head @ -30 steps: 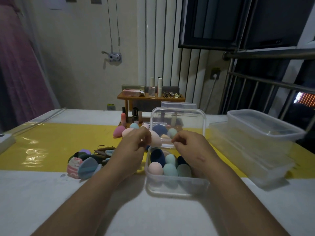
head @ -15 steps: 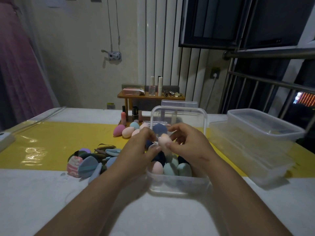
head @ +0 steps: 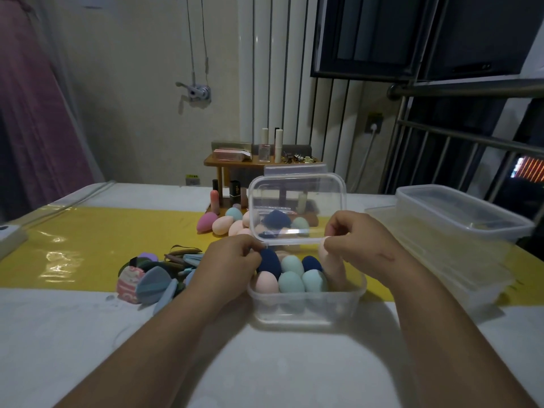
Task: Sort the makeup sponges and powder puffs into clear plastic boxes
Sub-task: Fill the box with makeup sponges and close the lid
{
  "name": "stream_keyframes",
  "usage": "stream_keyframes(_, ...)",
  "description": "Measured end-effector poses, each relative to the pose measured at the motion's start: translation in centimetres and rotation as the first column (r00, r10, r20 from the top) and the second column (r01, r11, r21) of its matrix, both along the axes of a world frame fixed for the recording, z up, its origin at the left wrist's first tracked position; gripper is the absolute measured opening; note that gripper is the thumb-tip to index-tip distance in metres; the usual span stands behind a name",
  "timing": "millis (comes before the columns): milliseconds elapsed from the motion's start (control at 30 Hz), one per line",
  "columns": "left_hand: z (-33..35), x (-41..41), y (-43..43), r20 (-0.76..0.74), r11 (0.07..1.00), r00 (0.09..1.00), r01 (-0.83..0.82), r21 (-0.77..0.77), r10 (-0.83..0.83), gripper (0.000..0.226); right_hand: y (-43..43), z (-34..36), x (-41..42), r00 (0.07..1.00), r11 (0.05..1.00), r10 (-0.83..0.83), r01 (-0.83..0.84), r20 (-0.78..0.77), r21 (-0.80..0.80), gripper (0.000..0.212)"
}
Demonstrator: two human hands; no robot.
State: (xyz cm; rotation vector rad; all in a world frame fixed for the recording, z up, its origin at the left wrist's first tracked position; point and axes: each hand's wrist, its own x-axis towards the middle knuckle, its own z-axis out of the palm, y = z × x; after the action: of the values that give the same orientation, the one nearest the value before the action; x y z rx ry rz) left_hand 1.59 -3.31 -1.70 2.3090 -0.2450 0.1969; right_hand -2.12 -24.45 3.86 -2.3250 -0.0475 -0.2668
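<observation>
Sponge box filling up, puffs not started

I count about six sponges standing in the box, its lid propped open at the back, and a pink sponge going in at the box's right end. My right hand pinches its top with curled fingers. My left hand sits at the box's left rear corner, fingers curled against a blue sponge; I cannot tell if they grip it. Left to do, by my reckoning: the loose sponges behind the box, the whole heap of puffs to its left, and the big boxes to its right look unused. Half a second ago both hands held that pink sponge above the box's middle; now the right has it alone, lower and further right.
</observation>
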Motion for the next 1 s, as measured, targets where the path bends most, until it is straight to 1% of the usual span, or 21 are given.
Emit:
stream_keyframes(100,0.0,0.2,0.1,0.005,1.0,1.0,-0.017,0.006,0.017,0.028,0.1,-0.1,0.0,0.998,0.997,-0.027,0.022,-0.059,-0.08,0.013)
stream_keyframes(300,0.0,-0.1,-0.1,-0.002,1.0,1.0,-0.006,0.017,0.006,0.029,-0.2,0.1,0.0,0.975,0.961,-0.115,0.061,-0.191,-0.27,0.013)
stream_keyframes(467,0.1,-0.2,-0.3,-0.014,1.0,1.0,-0.001,0.015,0.001,0.031,-0.2,0.0,-0.1,0.945,0.925,-0.142,0.021,-0.294,-0.379,0.017)
stream_keyframes(667,0.2,-0.3,-0.3,-0.023,1.0,1.0,0.0,0.006,0.0,0.031,-0.1,0.7,-0.8,0.926,0.863,-0.166,-0.029,-0.338,-0.504,0.02)
stream_keyframes(767,0.1,-0.3,-0.3,-0.022,1.0,1.0,-0.006,0.003,0.006,0.031,0.5,0.7,-0.7,0.907,0.821,-0.192,-0.062,-0.376,-0.568,0.017)
stream_keyframes(867,0.0,-0.4,-0.1,-0.018,1.0,1.0,0.0,0.005,0.001,0.031,0.9,0.5,-0.6,0.886,0.789,-0.207,-0.1,-0.415,-0.607,0.018)
stream_keyframes(1000,0.1,-0.3,-0.2,-0.021,1.0,1.0,0.007,0.008,-0.007,0.031,1.1,0.3,-0.7,0.884,0.792,-0.193,-0.116,-0.426,-0.6,0.021)
